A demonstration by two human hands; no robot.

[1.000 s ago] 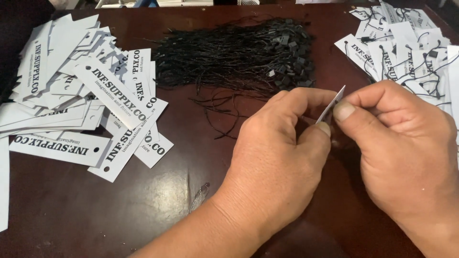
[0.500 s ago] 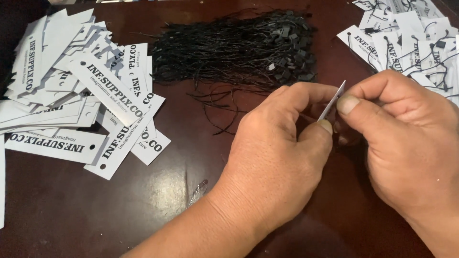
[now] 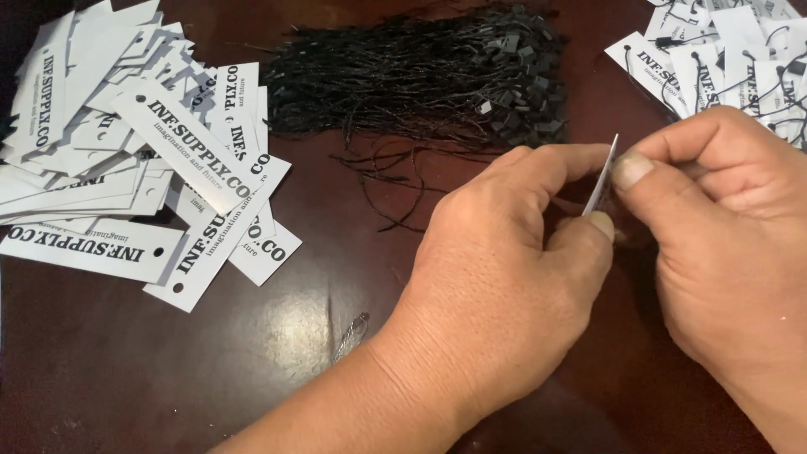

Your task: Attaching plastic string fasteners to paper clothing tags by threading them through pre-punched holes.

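Observation:
My left hand [image 3: 496, 277] pinches a white paper tag [image 3: 602, 175] edge-on between thumb and forefinger, low in the middle of the head view. My right hand [image 3: 723, 244] meets it from the right, its thumb and forefinger closed against the tag's upper edge. Whether a black string is between those fingers is hidden. Both hands hover over the dark brown table [image 3: 168, 370], just in front of the bundle of black strings [image 3: 420, 80].
A loose heap of white printed tags [image 3: 143, 168] with punched holes covers the left side. A second pile of white tags with black strings attached [image 3: 723, 59] lies at the top right. Stray black strings [image 3: 387, 168] trail from the bundle toward my hands.
Both hands with the tag have shifted slightly right and up in view; the grip on the tag is unchanged.

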